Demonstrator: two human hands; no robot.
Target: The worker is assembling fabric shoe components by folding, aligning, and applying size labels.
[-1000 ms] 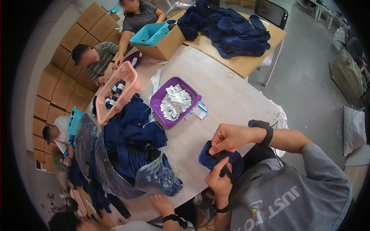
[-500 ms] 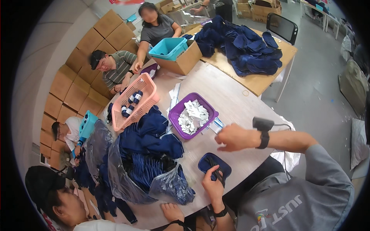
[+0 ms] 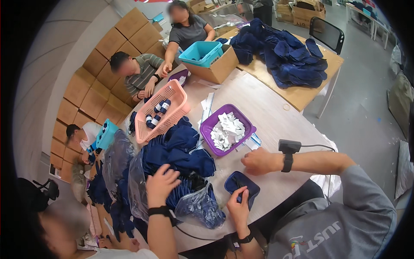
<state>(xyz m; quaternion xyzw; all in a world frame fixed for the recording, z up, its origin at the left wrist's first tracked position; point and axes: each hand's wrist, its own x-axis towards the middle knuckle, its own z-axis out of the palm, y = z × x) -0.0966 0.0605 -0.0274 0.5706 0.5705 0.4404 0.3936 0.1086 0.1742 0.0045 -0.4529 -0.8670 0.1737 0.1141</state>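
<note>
My left hand [image 3: 238, 206] reaches up from the lower edge, its thumb and fingers closed on a slim black tool [image 3: 238, 183]. The tool's exact kind does not show; it lies over a small dark blue tray [image 3: 254, 189]. My right hand [image 3: 261, 161], with a black camera strapped at the wrist, rests on the table beyond the tray. Its fingers are curled under, and whatever they may hold is hidden. Just past it stands a purple basket [image 3: 205, 124] filled with small white folded slips. A blue-and-white ruler strip [image 3: 254, 141] sticks out beside the basket.
A clear plastic bag [image 3: 200, 211] of navy fabric pieces [image 3: 177, 149] sits left of the tray, under a co-worker's hand [image 3: 161, 185]. Beyond are a pink basket [image 3: 179, 105] of navy rolls, a carton [image 3: 224, 69] and a navy pile [image 3: 280, 52]. Other people sit along the far side.
My right hand has come down toward the table and its fingers have curled in. The co-worker's hand has risen from the table edge to over the bag. The view has shifted slightly.
</note>
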